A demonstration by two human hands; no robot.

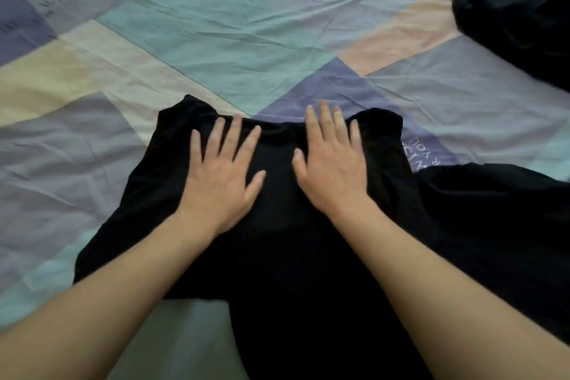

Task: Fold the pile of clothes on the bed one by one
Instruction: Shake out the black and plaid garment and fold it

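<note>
A black garment (pixel 277 256) lies spread on the bed in front of me, its neckline at the far end and its body running toward me. My left hand (pixel 220 176) presses flat on its upper left part, fingers straight and spread. My right hand (pixel 331 163) lies flat on its upper right part, fingertips reaching just past the collar edge. Neither hand grips any cloth. More black cloth (pixel 493 225) spreads out to the right of the garment; whether it is part of the same piece I cannot tell.
The bed sheet (pixel 246 25) is a patchwork of blue, teal, cream and pink panels with printed lettering, lightly wrinkled. A dark heap of clothing (pixel 518 9) sits at the far right corner.
</note>
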